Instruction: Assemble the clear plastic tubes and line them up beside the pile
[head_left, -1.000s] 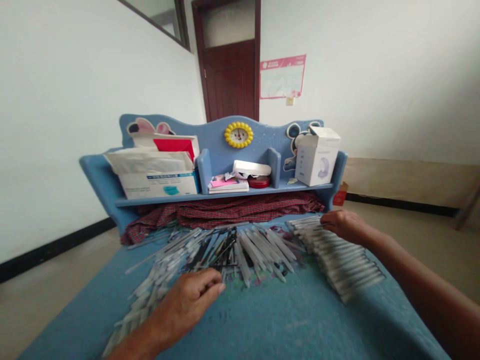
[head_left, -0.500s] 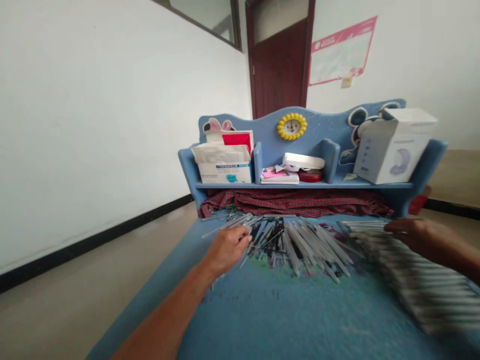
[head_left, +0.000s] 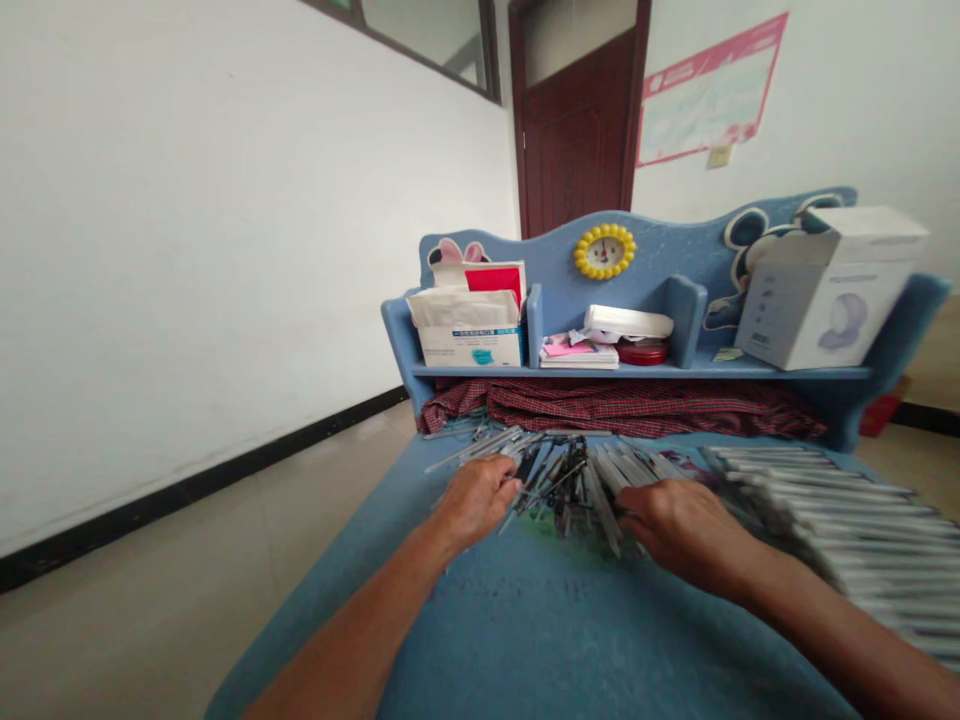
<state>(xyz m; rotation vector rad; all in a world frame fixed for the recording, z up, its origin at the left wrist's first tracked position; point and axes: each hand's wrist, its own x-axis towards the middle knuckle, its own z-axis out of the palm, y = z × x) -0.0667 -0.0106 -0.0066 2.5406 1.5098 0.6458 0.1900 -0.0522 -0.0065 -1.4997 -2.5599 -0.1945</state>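
A loose pile of thin clear and black plastic sticks, looking like pen parts (head_left: 574, 495), spreads across the blue tabletop (head_left: 525, 640). My left hand (head_left: 480, 497) is at the pile's left side with its fingers closed; what they hold, if anything, is hidden. On the right part of the pile, my right hand (head_left: 679, 525) has its fingers curled down at the clear tubes (head_left: 602, 500); its fingertips are partly hidden. To the right of that hand lies a neat row of slim grey-white pen-like sticks (head_left: 862, 530), side by side and somewhat blurred.
A blue shelf (head_left: 480, 371) stands along the desk's back, carrying a mask box (head_left: 465, 345), papers (head_left: 577, 356), a red round tin (head_left: 642, 352) and a white carton (head_left: 829, 300). Checked red cloth (head_left: 600, 408) lies below it. A white wall (head_left: 225, 220) rises at left.
My right hand has moved left, from the far end of the stick row to the pile of clear tubes. My left hand stays at the pile. The view has shifted slightly.
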